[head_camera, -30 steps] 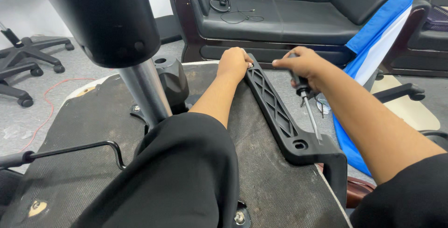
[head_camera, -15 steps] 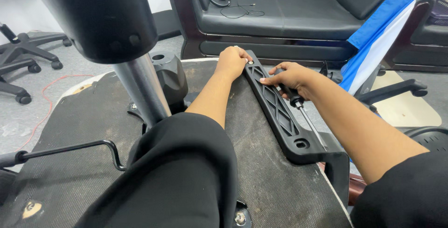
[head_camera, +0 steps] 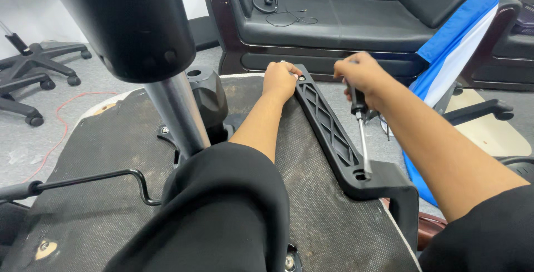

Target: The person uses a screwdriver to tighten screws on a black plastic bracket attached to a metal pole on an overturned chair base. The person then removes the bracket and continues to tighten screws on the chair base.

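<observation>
I have the black armrest bracket [head_camera: 328,130] lying flat on the upturned chair seat underside [head_camera: 100,155], running from upper centre down toward the lower right, so its screw holes face up at me. My left hand [head_camera: 281,80] is curled over and pressing its far end, I judge to stop it shifting. My right hand [head_camera: 361,74] is fisted round the screwdriver [head_camera: 361,133], tip in the near hole.
</observation>
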